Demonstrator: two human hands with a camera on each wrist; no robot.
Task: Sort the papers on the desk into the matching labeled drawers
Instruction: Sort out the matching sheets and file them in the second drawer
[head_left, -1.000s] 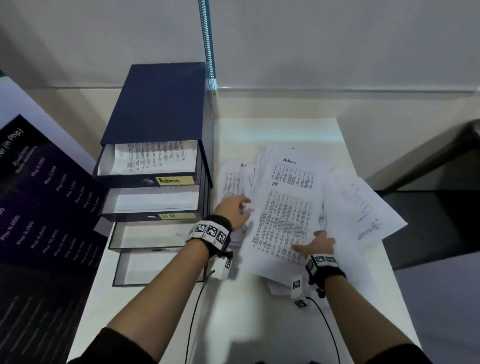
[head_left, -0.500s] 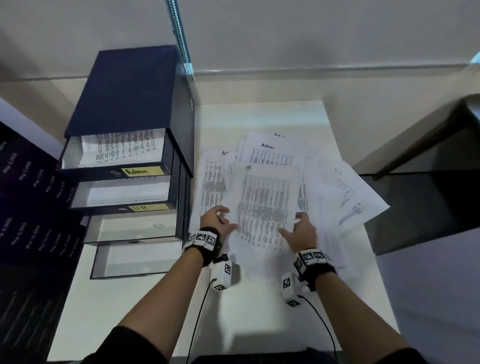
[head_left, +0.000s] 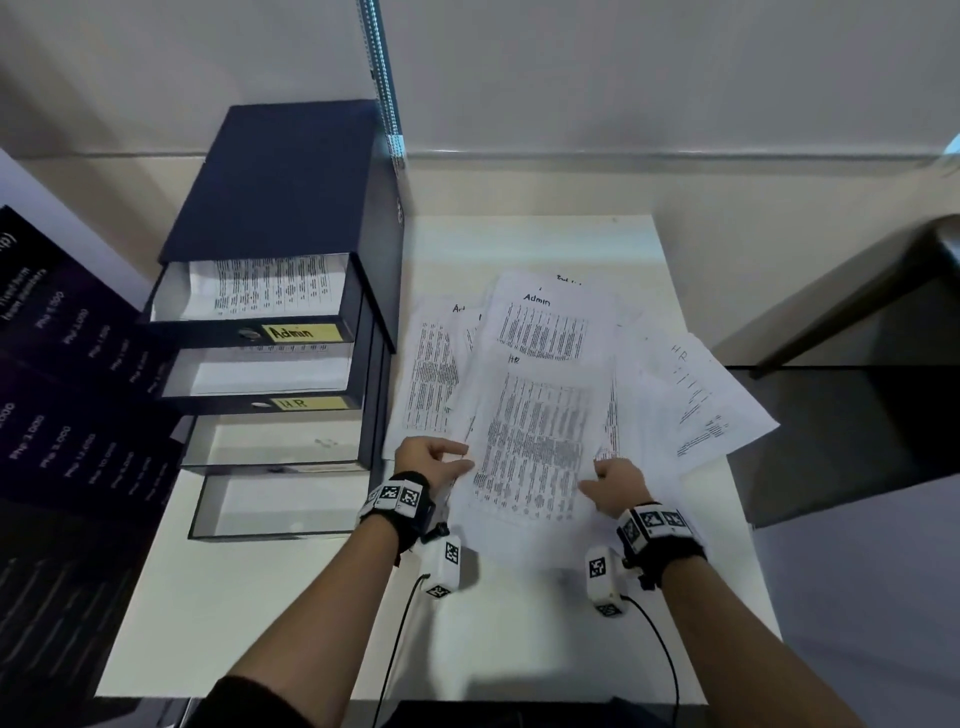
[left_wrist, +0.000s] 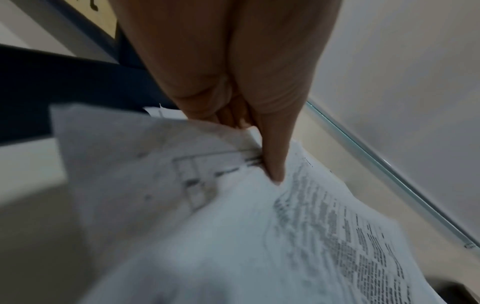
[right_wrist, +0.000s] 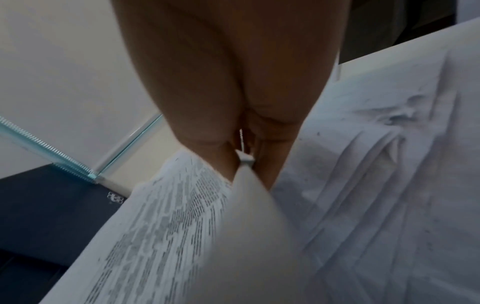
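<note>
1. You are lifting one sheet: your left hand (head_left: 435, 458) and right hand (head_left: 617, 484) each close a pinching grip on the side edges of the HR sheet (head_left: 537, 441), held between them over the pile on the surface (head_left: 291, 613)
2. Next, judge: carry it left of your grip into the HR drawer (head_left: 270, 387)
3. Count: four drawers, two labels readable; loose sheets overlap, number unclear

"Admin" is handwritten on the top drawer's yellow label (head_left: 300, 332); "HR" on the second drawer's label (head_left: 311, 403). "Admin" heads a printed sheet (head_left: 540, 322) at 12 o'clock in the pile; "HR" marks the sheet at 3 o'clock (head_left: 691, 395). "Php" amounts are printed on the dark poster (head_left: 57, 364).
</note>
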